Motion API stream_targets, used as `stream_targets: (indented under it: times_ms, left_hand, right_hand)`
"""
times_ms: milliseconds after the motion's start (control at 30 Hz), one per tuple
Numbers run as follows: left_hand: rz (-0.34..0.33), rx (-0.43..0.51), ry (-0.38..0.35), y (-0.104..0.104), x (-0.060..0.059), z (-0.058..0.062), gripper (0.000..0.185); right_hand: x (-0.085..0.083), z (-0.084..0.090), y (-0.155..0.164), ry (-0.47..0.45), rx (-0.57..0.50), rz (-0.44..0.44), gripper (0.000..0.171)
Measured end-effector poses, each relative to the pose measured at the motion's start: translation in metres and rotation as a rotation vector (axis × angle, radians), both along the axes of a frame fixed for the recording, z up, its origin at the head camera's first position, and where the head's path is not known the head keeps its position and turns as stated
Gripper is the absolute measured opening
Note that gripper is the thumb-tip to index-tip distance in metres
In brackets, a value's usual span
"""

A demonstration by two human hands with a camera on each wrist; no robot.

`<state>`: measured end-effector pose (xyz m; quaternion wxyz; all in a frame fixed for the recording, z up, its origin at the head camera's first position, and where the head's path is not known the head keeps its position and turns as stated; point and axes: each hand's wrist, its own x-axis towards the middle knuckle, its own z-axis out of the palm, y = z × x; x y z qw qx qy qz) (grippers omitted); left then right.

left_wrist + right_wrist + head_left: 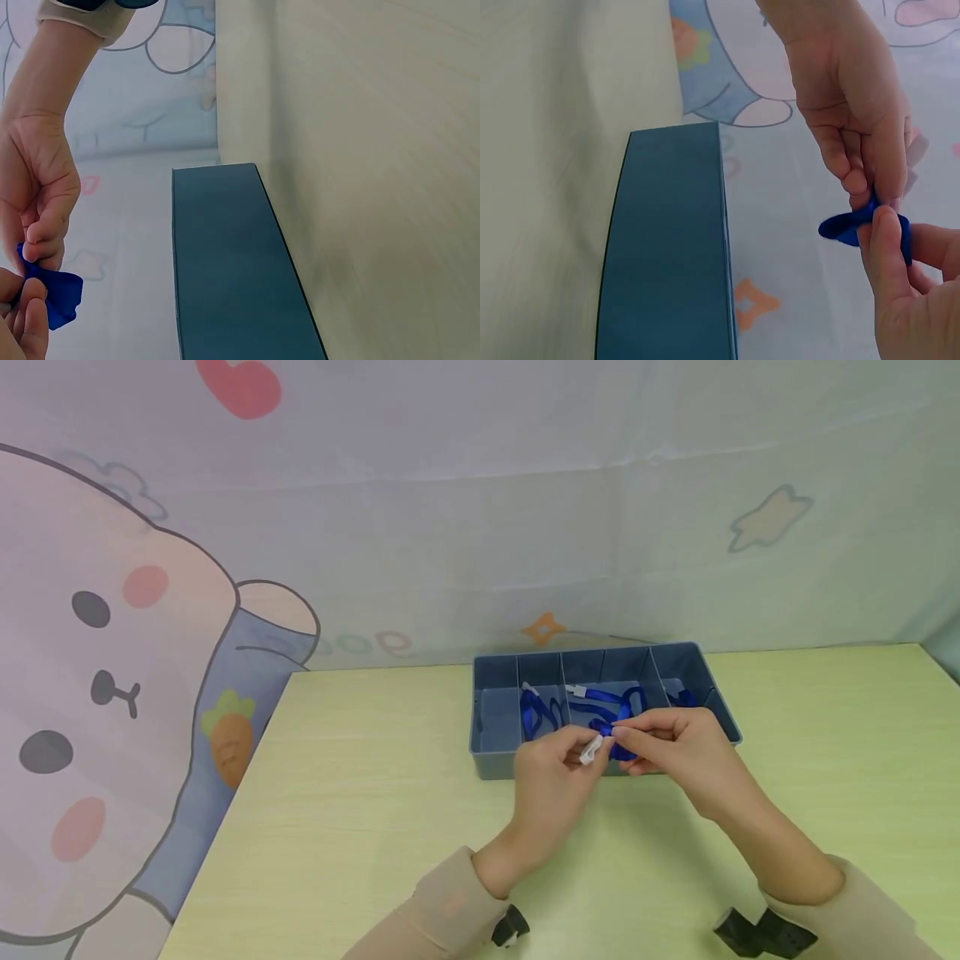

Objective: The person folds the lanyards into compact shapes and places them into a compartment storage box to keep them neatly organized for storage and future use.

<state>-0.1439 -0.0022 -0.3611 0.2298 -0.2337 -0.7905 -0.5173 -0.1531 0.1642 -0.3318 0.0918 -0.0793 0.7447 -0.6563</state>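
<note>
A blue woven lanyard (617,737) with a small white plastic clip (592,749) is pinched between the left hand (551,774) and right hand (675,746), both with fingers curled on it. Just behind the grip, a grey plastic divided tray (495,745) with more blue straps is seen. Beneath, a pale wood-grain table (360,810); behind, a cartoon-printed cloth backdrop (112,652).

both hands (555,768) apparently pinching, fingertips together

Cartoon rabbit backdrop (112,635) behind pale wooden table (360,827).
</note>
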Motion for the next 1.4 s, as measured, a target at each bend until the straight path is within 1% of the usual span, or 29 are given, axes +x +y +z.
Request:
stream_targets:
  times_ms: [67, 133, 200, 300, 367, 433, 567, 733, 800, 867, 1033, 1100, 1200, 1267, 1367, 1400]
  left_hand:
    - [0.001, -0.005, 0.007, 0.0, 0.0, -0.001, 0.008]
    - [0.002, -0.008, 0.007, 0.0, 0.0, -0.002, 0.008]
    - [0.004, -0.01, 0.008, 0.0, 0.0, -0.002, 0.008]
    - [0.003, -0.011, 0.006, -0.001, -0.001, -0.002, 0.008]
    - [0.005, -0.012, 0.011, -0.001, -0.001, -0.003, 0.009]
    - [0.002, -0.009, 0.015, -0.001, -0.001, -0.003, 0.009]
    - [-0.013, 0.011, 0.002, -0.001, 0.0, -0.004, 0.008]
    - [-0.034, 0.067, -0.068, -0.001, 0.001, -0.003, 0.006]
    - [-0.05, 0.091, -0.11, -0.002, 0.002, -0.002, 0.005]
    - [-0.088, 0.132, -0.179, -0.003, 0.003, -0.001, 0.005]
    - [-0.251, 0.333, -0.446, -0.008, 0.002, 0.0, 0.011]
    - [-0.299, 0.397, -0.52, -0.01, 0.002, 0.001, 0.012]
    - [-0.336, 0.424, -0.564, -0.012, 0.001, 0.004, 0.014]
    - [-0.344, 0.423, -0.579, -0.013, 0.001, 0.005, 0.015]
    - [-0.346, 0.414, -0.586, -0.014, 0.001, 0.006, 0.016]
    - [-0.338, 0.402, -0.581, -0.015, 0.001, 0.005, 0.016]
  right_hand:
    - [-0.002, -0.002, 0.002, -0.029, -0.033, 0.018, 0.025]
    - [-0.003, -0.004, 0.004, -0.048, -0.09, 0.048, 0.021]
    - [-0.004, -0.006, 0.006, -0.051, -0.193, 0.107, 0.026]
    - [-0.007, -0.008, 0.011, -0.058, -0.368, 0.227, 0.039]
    - [-0.009, -0.01, 0.014, -0.062, -0.431, 0.286, 0.043]
    - [-0.01, -0.012, 0.015, -0.07, -0.421, 0.3, 0.042]
    - [-0.01, -0.015, 0.019, -0.066, -0.337, 0.287, 0.035]
    - [-0.009, -0.018, 0.017, -0.011, -0.291, 0.257, 0.032]
    - [-0.008, -0.019, 0.014, 0.013, -0.303, 0.242, 0.031]
    - [-0.007, -0.019, 0.013, 0.035, -0.317, 0.227, 0.031]
    - [-0.005, -0.016, 0.01, 0.056, -0.319, 0.194, 0.028]
    - [-0.004, -0.015, 0.009, 0.062, -0.313, 0.176, 0.027]
    - [-0.002, -0.012, 0.006, 0.079, -0.294, 0.134, 0.024]
    - [0.0, -0.01, 0.004, 0.09, -0.261, 0.093, 0.021]
    - [0.004, -0.008, 0.0, 0.129, -0.155, 0.022, 0.009]
    - [0.005, -0.008, -0.001, 0.147, -0.109, -0.002, 0.008]
